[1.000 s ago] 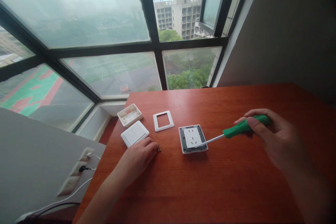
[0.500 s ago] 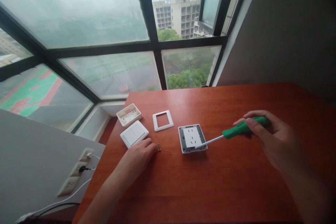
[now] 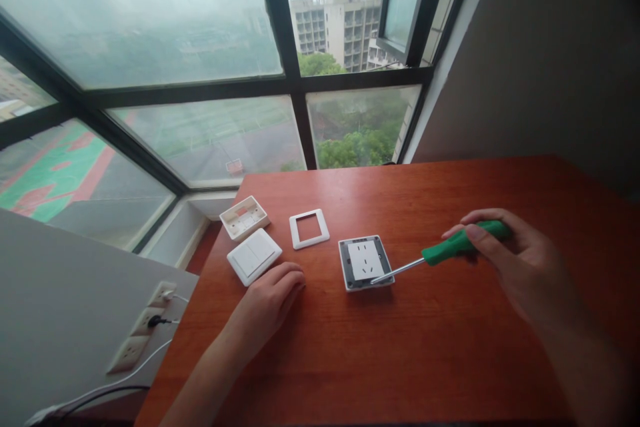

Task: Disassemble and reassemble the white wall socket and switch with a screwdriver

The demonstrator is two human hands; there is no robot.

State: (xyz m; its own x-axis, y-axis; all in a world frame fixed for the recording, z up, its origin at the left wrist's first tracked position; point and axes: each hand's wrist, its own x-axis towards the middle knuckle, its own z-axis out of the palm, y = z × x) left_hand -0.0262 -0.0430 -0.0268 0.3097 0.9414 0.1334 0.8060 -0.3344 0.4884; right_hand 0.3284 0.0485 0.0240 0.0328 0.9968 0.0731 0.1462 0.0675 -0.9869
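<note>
My right hand (image 3: 525, 267) grips the green handle of a screwdriver (image 3: 443, 249). Its metal shaft slopes down to the left, and the tip rests on the lower grey edge of a white wall socket (image 3: 366, 260), which lies face up on the table. My left hand (image 3: 273, 293) is down on the tabletop, just right of a white wall switch (image 3: 254, 257). Its fingers are curled together, and the fingertips hide the place where small screws lay; whether they pinch one does not show. A white cover frame (image 3: 295, 237) lies beyond the fingers.
An open white mounting box (image 3: 246, 233) sits behind the switch near the left edge of the reddish-brown table (image 3: 425, 360). Windows (image 3: 210, 133) rise beyond the table. On the left wall are outlets (image 3: 127, 353) with plugs and cables.
My left hand has shifted slightly right, and its fingers now cover the screws that were visible beside them. The screwdriver tip stays at the same place on the socket.
</note>
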